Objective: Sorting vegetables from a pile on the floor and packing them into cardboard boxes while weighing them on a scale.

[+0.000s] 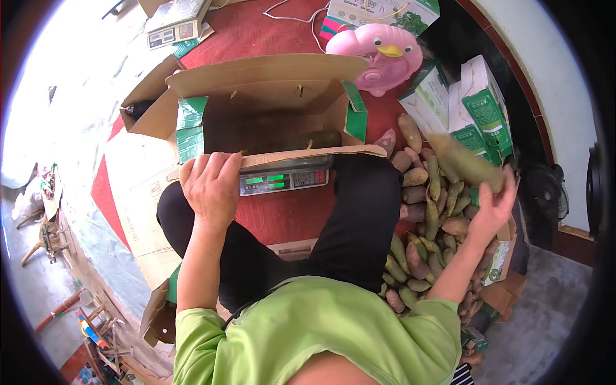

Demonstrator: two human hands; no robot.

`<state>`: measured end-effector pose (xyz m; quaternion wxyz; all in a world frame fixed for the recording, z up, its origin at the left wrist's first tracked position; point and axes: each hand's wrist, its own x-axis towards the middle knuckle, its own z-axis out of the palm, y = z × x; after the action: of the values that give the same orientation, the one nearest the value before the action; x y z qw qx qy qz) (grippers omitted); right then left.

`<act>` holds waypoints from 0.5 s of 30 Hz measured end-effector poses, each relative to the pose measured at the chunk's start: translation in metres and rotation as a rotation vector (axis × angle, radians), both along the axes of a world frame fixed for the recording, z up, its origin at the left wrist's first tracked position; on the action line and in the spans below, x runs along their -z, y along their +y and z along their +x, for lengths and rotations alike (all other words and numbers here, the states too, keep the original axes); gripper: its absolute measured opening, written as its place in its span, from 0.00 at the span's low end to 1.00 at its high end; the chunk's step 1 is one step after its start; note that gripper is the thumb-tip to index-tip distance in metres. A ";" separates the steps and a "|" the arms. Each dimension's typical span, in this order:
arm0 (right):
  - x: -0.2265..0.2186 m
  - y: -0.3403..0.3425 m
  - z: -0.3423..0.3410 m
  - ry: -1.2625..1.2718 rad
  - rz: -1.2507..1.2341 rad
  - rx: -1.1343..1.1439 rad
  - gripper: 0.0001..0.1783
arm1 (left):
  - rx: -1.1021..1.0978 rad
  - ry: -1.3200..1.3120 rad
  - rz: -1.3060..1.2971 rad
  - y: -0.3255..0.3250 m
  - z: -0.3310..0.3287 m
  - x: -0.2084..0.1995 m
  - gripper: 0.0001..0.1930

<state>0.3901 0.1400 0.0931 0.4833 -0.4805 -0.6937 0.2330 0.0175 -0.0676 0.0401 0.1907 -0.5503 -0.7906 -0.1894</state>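
Observation:
An open cardboard box (pixel 276 125) with green corners rests on a digital scale (pixel 285 181) in front of me. My left hand (pixel 212 186) is closed over the box's near flap, toward its left end. A dark green, long vegetable (pixel 321 138) lies inside at the right; shadow hides much of the box's floor. Off to the right, my right hand (pixel 493 202) grips one end of a large, long green vegetable (pixel 468 162), smeared by motion. It is above a pile of reddish and green long vegetables (pixel 427 224) beside my right leg.
A pink animal-shaped fan (pixel 378 58) stands beyond the box, before a printed carton (pixel 385 13). White-and-green cartons (pixel 481 106) stand at the far right, near a black fan (pixel 544 189). Another scale (pixel 176 25) sits at the far left. Red cloth (pixel 256 38) covers the floor.

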 end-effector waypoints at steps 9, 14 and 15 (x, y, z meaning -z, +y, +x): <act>-0.059 0.010 -0.172 0.209 -0.101 -0.736 0.27 | 0.007 0.039 0.060 0.001 -0.005 0.002 0.06; 0.001 0.009 -0.252 -0.204 0.062 -0.865 0.21 | 0.020 0.042 0.049 0.002 -0.004 0.000 0.06; 0.018 0.007 -0.266 -0.213 0.052 -0.856 0.21 | 0.015 0.038 0.043 0.001 -0.004 0.001 0.06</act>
<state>0.1243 0.1467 0.0753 0.2811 -0.1586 -0.8818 0.3439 0.0135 -0.0669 0.0392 0.2163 -0.5554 -0.7784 -0.1972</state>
